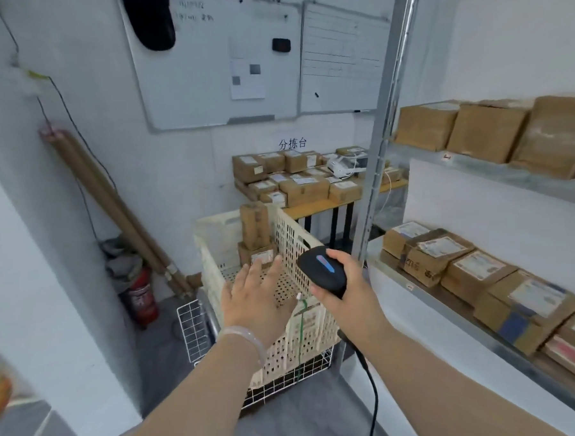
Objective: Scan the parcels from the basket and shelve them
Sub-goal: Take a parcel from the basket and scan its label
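Note:
A cream perforated plastic basket (294, 237) stands on a white wire cart (193, 326) in the middle of the view. At the basket's far side a tall cardboard parcel (255, 224) stands upright, with a lower labelled parcel (258, 254) in front of it. My left hand (255, 294) hovers over the basket with fingers spread and holds nothing, just short of the labelled parcel. Over the basket's right rim, my right hand (341, 281) grips a black corded barcode scanner (322, 269). On the right, metal shelves (497, 170) carry rows of cardboard parcels (475, 268).
A sorting table (319, 208) behind the basket is piled with several labelled boxes. A shelf upright (380, 139) rises just right of the basket. Long cardboard tubes (112, 207) lean on the left wall above a red fire extinguisher (144, 298). Whiteboards (211, 55) hang on the back wall.

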`<state>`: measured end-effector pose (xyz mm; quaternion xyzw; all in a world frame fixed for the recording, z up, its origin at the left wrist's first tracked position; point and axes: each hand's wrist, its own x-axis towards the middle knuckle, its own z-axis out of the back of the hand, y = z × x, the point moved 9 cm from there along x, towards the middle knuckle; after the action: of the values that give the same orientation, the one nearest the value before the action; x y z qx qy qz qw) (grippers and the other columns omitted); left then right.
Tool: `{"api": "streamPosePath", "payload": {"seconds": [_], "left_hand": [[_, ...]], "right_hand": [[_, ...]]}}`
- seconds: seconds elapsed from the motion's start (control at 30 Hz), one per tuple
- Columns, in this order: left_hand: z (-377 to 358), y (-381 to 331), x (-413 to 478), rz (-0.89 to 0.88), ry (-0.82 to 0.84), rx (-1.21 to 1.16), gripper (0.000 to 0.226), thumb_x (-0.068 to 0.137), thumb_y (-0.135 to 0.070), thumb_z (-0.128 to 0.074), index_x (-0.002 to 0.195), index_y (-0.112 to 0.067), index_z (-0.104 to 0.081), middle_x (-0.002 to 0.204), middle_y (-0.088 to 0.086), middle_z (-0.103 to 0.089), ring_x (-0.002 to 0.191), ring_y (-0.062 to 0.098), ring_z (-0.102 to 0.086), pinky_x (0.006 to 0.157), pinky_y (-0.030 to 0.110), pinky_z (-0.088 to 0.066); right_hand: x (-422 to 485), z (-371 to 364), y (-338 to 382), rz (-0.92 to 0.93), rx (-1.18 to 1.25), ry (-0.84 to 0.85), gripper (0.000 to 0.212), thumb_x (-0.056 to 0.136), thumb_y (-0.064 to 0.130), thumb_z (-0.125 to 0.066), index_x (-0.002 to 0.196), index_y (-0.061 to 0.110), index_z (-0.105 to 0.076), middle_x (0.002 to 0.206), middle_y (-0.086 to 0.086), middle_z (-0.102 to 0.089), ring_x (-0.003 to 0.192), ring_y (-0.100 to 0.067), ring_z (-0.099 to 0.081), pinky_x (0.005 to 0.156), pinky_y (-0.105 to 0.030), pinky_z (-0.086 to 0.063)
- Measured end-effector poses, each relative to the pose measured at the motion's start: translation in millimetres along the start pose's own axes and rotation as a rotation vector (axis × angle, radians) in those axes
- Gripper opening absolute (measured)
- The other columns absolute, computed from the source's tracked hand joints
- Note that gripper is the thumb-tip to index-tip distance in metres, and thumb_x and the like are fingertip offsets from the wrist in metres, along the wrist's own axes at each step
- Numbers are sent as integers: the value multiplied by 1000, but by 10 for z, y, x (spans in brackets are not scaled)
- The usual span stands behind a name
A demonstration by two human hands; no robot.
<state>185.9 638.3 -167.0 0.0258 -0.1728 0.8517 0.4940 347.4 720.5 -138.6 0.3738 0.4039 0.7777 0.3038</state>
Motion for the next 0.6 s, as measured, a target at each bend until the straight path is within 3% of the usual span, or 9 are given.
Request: {"api": "streamPosePath", "payload": {"seconds": [0.17, 0.33, 0.6], "left_hand": [[-225, 235, 554, 44, 28, 11, 81, 91, -69, -38, 153, -45, 8, 167, -6, 0, 153, 22, -2, 120, 51, -4], [-447, 281, 1353, 63, 68, 25, 82, 93, -67, -39, 154, -43, 10, 167, -3, 2, 153, 24, -1, 121, 52, -7], [-805, 475, 2461, 146, 127, 3, 79, 94, -67, -36, 151, -46, 14, 166, -5, 4, 153, 23, 3, 123, 52, -5]], "right_hand": [[563, -236, -359, -48, 33, 5, 61, 86, 24, -78, 128, 49, -40, 125, 13, -55, 102, 24, -51, 76, 1, -42], [1332, -384, -692, -50, 27, 26, 61, 88, 30, -76, 130, 51, -37, 130, 11, -55, 106, 6, -57, 77, 0, -43], [2542, -520, -1136, -100, 58, 33, 64, 87, 29, -77, 139, 38, -41, 127, 11, -56, 107, -2, -60, 77, 1, -43]]}}
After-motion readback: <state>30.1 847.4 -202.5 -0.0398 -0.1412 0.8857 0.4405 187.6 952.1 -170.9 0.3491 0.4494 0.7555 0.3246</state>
